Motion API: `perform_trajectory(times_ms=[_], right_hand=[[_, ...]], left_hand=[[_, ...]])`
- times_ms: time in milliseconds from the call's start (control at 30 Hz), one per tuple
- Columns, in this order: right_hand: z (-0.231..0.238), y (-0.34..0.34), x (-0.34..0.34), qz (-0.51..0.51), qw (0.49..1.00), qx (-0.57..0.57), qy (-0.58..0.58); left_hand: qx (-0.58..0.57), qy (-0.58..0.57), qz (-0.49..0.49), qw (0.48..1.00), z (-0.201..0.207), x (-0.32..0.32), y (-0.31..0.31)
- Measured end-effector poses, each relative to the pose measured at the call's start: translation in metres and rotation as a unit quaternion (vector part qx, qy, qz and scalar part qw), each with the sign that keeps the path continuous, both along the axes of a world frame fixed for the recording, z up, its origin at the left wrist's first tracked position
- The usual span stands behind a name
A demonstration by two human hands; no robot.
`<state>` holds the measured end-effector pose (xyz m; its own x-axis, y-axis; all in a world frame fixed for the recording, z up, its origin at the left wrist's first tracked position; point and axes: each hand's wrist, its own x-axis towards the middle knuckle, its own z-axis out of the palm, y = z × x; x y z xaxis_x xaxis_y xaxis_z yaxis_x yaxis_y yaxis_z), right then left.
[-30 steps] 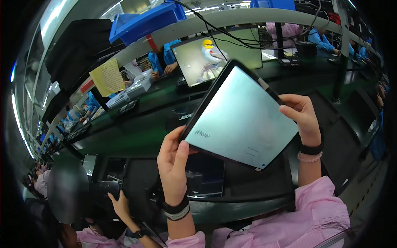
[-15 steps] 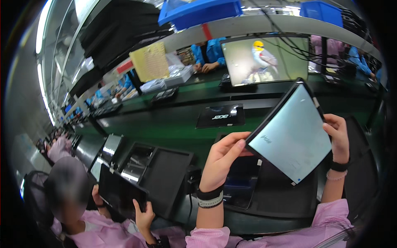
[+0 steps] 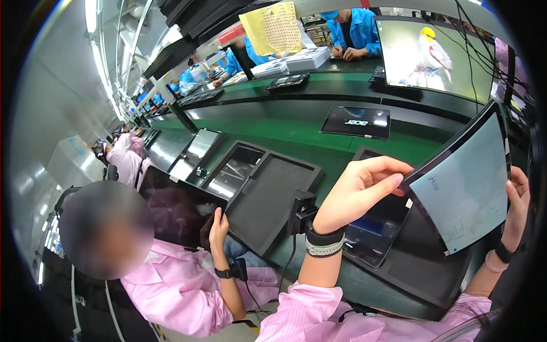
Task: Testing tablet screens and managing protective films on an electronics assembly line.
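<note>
Left hand (image 3: 360, 192) and right hand (image 3: 517, 206) are both closed on the lit tablet (image 3: 462, 185), gripping it by opposite edges, the left with thumb and fingers pinched. This tablet is tilted, raised above the black tray (image 3: 423, 256). At the left part of the tray lies a dark tablet (image 3: 376, 235). The present step seems to be viewing the screen; the next move calls, I judge, for steady support on both edges.
</note>
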<state>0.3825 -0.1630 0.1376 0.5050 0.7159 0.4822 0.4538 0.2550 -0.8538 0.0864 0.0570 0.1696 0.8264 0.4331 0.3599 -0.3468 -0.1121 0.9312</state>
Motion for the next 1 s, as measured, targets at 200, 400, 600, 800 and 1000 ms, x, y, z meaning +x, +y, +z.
perform_trajectory(times_ms=[200, 400, 600, 800, 1000], right_hand=[[0.000, -0.007, -0.007, -0.055, 0.998, -0.025, -0.034], [0.005, -0.005, -0.021, -0.048, 0.999, 0.004, 0.009], [0.026, 0.013, -0.052, -0.028, 0.997, 0.034, 0.061], [0.028, 0.016, -0.051, 0.034, 0.992, 0.058, 0.108], [0.029, 0.010, -0.046, 0.005, 0.992, 0.070, 0.105]], left_hand=[[-0.037, 0.030, -0.009, 0.999, -0.004, -0.007, 0.000], [-0.012, 0.061, 0.014, 0.998, 0.001, -0.025, -0.002], [-0.025, 0.054, -0.029, 0.998, -0.014, -0.025, 0.015], [-0.016, 0.010, 0.010, 1.000, -0.020, -0.024, 0.004], [0.033, -0.011, 0.088, 0.995, 0.003, -0.015, 0.004]])
